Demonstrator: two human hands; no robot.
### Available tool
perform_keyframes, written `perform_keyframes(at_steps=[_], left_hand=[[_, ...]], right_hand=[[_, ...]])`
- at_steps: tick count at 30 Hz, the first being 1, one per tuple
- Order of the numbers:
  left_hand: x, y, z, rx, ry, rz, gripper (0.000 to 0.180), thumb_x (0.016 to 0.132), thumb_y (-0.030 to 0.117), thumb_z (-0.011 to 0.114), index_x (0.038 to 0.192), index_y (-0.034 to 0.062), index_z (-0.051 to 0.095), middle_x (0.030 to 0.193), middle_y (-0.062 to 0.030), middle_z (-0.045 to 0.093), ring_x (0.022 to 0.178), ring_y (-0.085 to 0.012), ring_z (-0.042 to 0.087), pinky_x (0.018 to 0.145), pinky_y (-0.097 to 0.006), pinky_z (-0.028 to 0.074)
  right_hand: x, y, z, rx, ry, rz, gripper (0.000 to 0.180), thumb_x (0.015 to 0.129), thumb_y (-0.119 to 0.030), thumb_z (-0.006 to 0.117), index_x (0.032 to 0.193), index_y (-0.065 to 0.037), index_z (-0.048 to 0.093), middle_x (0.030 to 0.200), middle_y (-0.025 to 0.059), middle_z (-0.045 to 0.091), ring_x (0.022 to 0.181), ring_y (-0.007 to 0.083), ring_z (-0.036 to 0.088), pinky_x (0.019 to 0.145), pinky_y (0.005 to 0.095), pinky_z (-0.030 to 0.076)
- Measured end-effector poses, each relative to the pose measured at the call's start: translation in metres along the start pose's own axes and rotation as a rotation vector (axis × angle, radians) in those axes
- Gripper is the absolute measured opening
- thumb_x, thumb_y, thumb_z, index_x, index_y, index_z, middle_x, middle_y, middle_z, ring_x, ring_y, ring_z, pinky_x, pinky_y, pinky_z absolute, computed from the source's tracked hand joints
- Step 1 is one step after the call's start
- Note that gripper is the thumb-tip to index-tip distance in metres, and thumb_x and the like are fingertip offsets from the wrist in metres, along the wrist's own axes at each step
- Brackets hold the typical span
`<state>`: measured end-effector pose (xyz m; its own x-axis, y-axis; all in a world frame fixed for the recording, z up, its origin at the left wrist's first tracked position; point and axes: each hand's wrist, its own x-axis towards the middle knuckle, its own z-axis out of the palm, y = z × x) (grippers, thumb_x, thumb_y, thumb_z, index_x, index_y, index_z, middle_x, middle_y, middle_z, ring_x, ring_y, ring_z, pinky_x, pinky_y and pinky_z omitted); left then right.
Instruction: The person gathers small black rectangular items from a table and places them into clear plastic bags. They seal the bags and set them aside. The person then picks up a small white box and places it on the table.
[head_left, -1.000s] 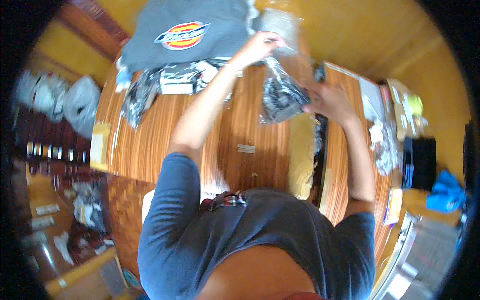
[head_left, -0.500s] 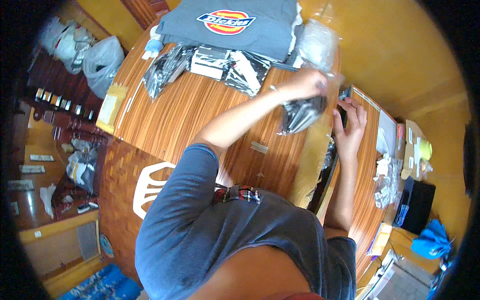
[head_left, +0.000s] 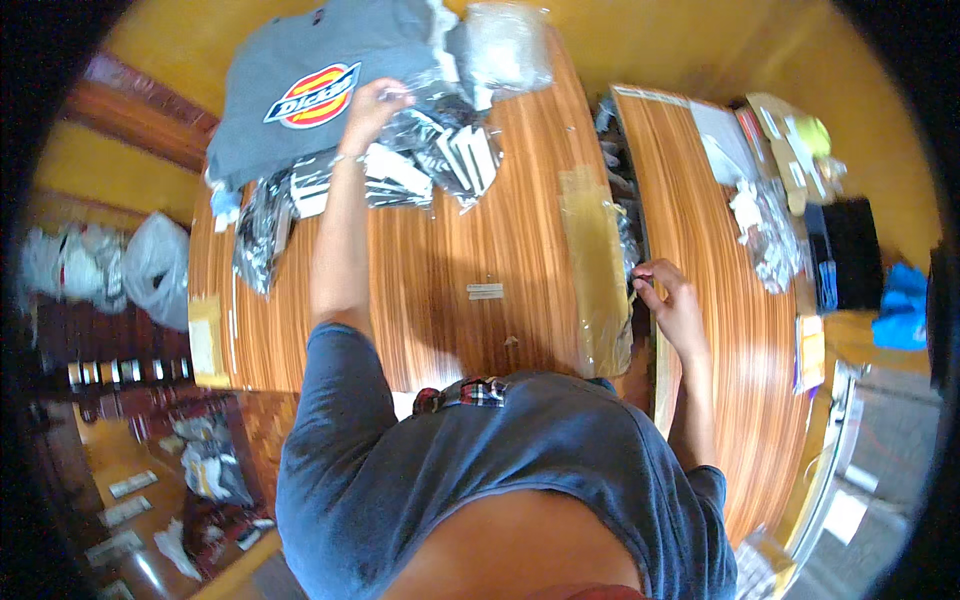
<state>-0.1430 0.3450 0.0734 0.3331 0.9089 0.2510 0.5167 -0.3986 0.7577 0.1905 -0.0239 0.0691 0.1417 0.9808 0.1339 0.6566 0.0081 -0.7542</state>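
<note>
My left hand (head_left: pixel 372 103) reaches far across the wooden table (head_left: pixel 450 300) and grips a clear plastic bag with a dark garment (head_left: pixel 435 125), which lies on a heap of similar bags (head_left: pixel 330 185). Beyond the heap lies a folded grey shirt with a red and yellow logo (head_left: pixel 300 95). My right hand (head_left: pixel 668 300) is low at the gap between this table and a second wooden table (head_left: pixel 720 330). Its fingers pinch a small dark item (head_left: pixel 634 272) in that gap, beside a long flat empty clear bag (head_left: pixel 595 270).
A puffy clear bag (head_left: pixel 505 45) sits at the far table edge. The second table carries crumpled plastic (head_left: pixel 765 235), cardboard pieces (head_left: pixel 790 150) and a black box (head_left: pixel 850 255). White bags (head_left: pixel 150 265) lie on the floor at left. A small label (head_left: pixel 485 292) lies on the table's middle.
Both hands held the bagged garment up together. The left hand has since carried it onto the heap, and the right hand has let go and dropped to the gap between the tables.
</note>
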Motion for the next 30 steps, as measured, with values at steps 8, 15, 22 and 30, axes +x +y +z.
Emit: perform_keyframes(at_steps=[8, 15, 22, 30], left_hand=[[-0.012, 0.008, -0.012, 0.153, 0.257, 0.144, 0.068, 0.068, 0.015, 0.072, 0.124, -0.0037, 0.037, 0.121, -0.0201, 0.046, 0.115, -0.0285, 0.042, 0.096, -0.035, 0.033], [-0.099, 0.149, -0.012, 0.158, 1.158, 0.569, 0.096, 0.076, 0.025, 0.067, 0.134, -0.0051, -0.003, 0.136, -0.0259, 0.017, 0.127, -0.0368, 0.02, 0.104, -0.046, 0.016], [-0.179, 0.244, 0.11, -0.157, 0.878, 0.665, 0.106, 0.073, 0.035, 0.068, 0.134, -0.0024, -0.009, 0.137, -0.0249, 0.013, 0.128, -0.0346, 0.017, 0.103, -0.046, 0.017], [-0.327, 0.346, 0.286, -0.38, 0.044, 0.893, 0.087, 0.076, 0.017, 0.062, 0.135, -0.0002, 0.001, 0.14, -0.0235, 0.007, 0.129, -0.0374, 0.009, 0.105, -0.047, 0.01]], right_hand=[[-0.085, -0.001, 0.033, 0.021, -0.119, 0.191, 0.012, 0.076, -0.01, 0.06, 0.085, -0.002, 0.061, 0.085, 0.014, 0.06, 0.083, 0.0284, 0.058, 0.074, 0.0351, 0.046], [-0.147, -0.01, 0.036, 0.056, -0.059, 0.121, 0.014, 0.076, -0.013, 0.059, 0.084, -0.002, 0.058, 0.081, 0.0143, 0.058, 0.08, 0.0316, 0.057, 0.07, 0.0392, 0.046], [-0.238, -0.015, 0.011, 0.015, 0.106, 0.134, 0.014, 0.076, -0.015, 0.057, 0.083, -0.002, 0.058, 0.081, 0.0138, 0.058, 0.082, 0.0304, 0.056, 0.071, 0.04, 0.045], [-0.39, -0.01, -0.012, 0.079, 0.361, 0.391, 0.015, 0.078, -0.013, 0.057, 0.087, -0.002, 0.059, 0.083, 0.0146, 0.058, 0.084, 0.0313, 0.055, 0.073, 0.0376, 0.045]])
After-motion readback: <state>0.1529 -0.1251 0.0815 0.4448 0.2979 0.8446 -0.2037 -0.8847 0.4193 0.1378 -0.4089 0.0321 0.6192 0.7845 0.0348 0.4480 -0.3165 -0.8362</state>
